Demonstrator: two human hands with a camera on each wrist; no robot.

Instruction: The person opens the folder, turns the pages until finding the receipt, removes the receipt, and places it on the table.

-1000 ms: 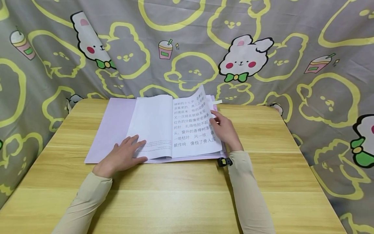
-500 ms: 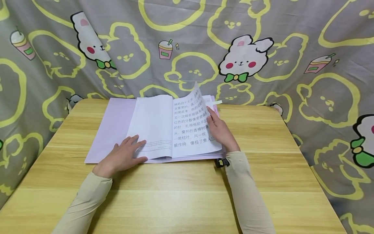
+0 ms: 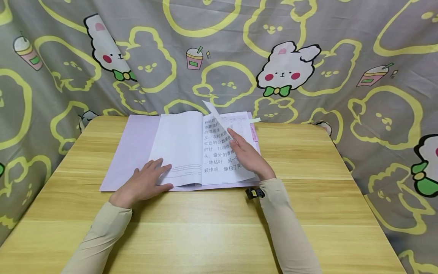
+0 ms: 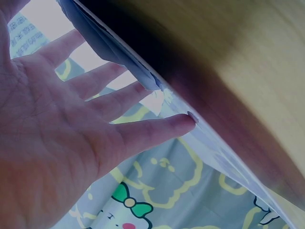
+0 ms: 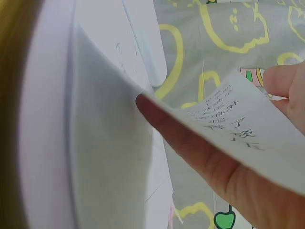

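Note:
A lilac-covered folder [image 3: 137, 142] lies spread on the table. On its left side is a mostly blank page [image 3: 179, 139] with small print near the bottom. My left hand [image 3: 142, 182] rests with spread fingers on that page's lower corner; in the left wrist view its thumb [image 4: 162, 129] reaches the folder's edge. My right hand [image 3: 251, 156] keeps its fingers fairly straight against the outer edge of a lifted page [image 3: 213, 156] with large printed characters. In the right wrist view, one finger [image 5: 186, 143] runs along the back of this page, which curves upward.
Beneath the lifted page shows a sheet with a printed table [image 3: 241, 121]. A pale tab [image 3: 255, 120] and a pink tab [image 3: 254, 134] stick out on the right. A patterned curtain [image 3: 226, 45] hangs behind the wooden table [image 3: 191, 236].
My right hand has moved left, carrying the printed page's outer edge over with it. More of the sheet underneath shows. The left hand has stayed where it was.

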